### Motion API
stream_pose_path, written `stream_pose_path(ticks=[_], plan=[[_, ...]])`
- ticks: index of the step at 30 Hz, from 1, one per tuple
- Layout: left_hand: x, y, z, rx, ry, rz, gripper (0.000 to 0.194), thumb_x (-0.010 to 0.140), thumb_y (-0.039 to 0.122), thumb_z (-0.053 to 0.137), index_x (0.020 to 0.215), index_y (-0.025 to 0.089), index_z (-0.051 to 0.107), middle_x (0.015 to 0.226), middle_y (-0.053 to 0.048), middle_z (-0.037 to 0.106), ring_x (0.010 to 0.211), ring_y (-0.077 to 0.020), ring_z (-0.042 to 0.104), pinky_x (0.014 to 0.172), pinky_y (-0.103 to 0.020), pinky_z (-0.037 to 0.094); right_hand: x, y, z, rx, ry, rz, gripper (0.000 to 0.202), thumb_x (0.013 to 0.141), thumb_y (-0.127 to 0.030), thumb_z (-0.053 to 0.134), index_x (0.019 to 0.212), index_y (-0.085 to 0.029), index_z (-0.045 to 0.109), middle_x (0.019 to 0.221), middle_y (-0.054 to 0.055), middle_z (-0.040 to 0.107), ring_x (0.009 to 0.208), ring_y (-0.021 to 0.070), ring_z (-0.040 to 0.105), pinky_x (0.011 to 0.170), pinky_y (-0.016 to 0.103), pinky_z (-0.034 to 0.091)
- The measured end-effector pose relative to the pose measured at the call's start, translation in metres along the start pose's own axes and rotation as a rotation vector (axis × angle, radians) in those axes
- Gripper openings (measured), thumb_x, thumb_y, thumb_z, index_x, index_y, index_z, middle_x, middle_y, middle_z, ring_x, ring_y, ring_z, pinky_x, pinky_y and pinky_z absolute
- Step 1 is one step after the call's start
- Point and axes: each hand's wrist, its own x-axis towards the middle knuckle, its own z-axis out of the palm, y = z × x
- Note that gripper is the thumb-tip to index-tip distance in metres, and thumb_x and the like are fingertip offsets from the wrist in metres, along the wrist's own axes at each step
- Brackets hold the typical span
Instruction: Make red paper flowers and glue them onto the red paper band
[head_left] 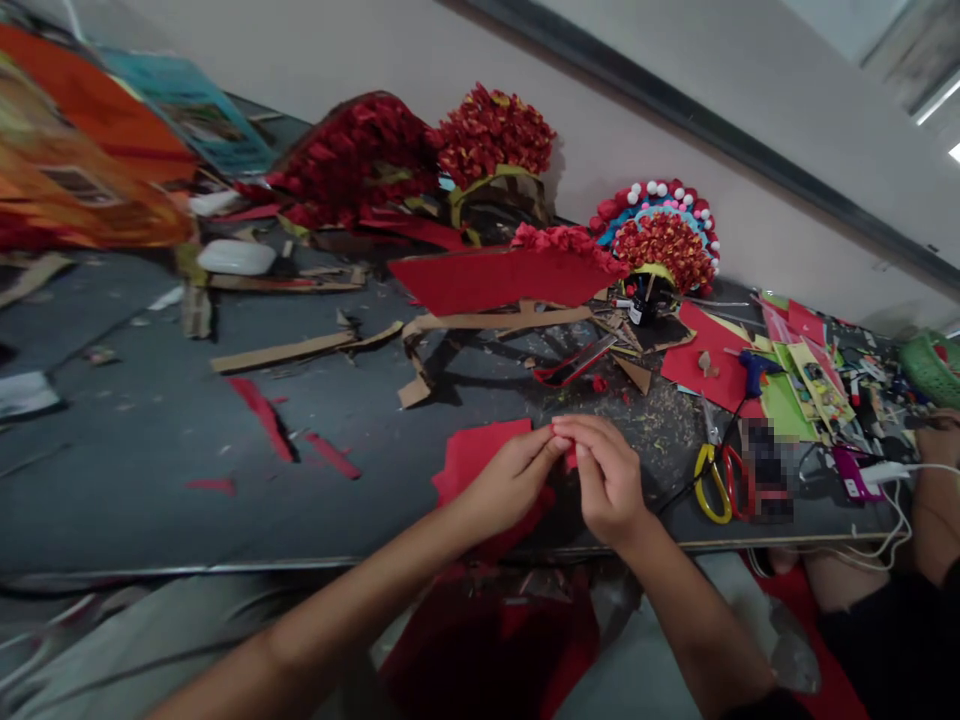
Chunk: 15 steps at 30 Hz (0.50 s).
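Observation:
My left hand point(510, 482) and my right hand point(606, 478) meet over the table's near edge, fingertips pinched together. Between them is a small piece of red paper point(571, 458), mostly covered by the fingers. Under and beside my left hand lie red paper sheets point(472, 452). To the right of my right hand are scissors point(712, 488) with one yellow and one red handle. Narrow red strips point(262, 418) are scattered on the left part of the table.
Cardboard strips point(292, 350) and a large red sheet point(495, 280) lie farther back. Red ruffled headpieces point(495, 135) and a beaded one point(664, 235) stand by the wall. A blue glue gun point(757, 370) rests on coloured paper at right. Another person's arm point(937, 490) is at far right.

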Motion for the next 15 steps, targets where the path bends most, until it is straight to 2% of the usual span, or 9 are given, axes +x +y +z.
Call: stream_pose_path(ticks=[3,9,15], plan=[[0.0027,-0.0020,-0.0029,-0.050,-0.007,-0.038,0.046,0.082,0.059,0.039,0.083,0.018,0.060,0.083,-0.005,0.067,0.081,-0.0216,0.057,0.077,-0.033,0.049,-0.0018,-0.0002,0.0004,-0.010,-0.031,-0.011,0.033,0.090,-0.023,0.037,0.116,-0.022,0.057,0.113,0.007,0.066,0.108,0.0166,0.059,0.095,0.035,0.050],[0.0034,-0.0011,-0.0004,-0.143,-0.014,-0.084,0.054,0.079,0.065,0.042,0.089,0.017,0.063,0.094,-0.008,0.068,0.098,-0.0255,0.057,0.091,-0.037,0.046,-0.0016,0.0027,0.0003,-0.044,-0.068,-0.006,0.036,0.092,-0.023,0.034,0.121,-0.022,0.054,0.122,0.006,0.062,0.115,0.0147,0.056,0.100,0.034,0.047],[0.0009,0.0022,-0.0034,-0.121,0.003,-0.093,0.058,0.075,0.070,0.043,0.086,0.017,0.063,0.090,-0.008,0.068,0.097,-0.0265,0.058,0.089,-0.036,0.048,-0.0033,0.0039,-0.0024,-0.079,-0.128,-0.041,0.042,0.093,-0.023,0.034,0.133,-0.024,0.044,0.133,0.006,0.054,0.124,0.0142,0.049,0.105,0.035,0.044]])
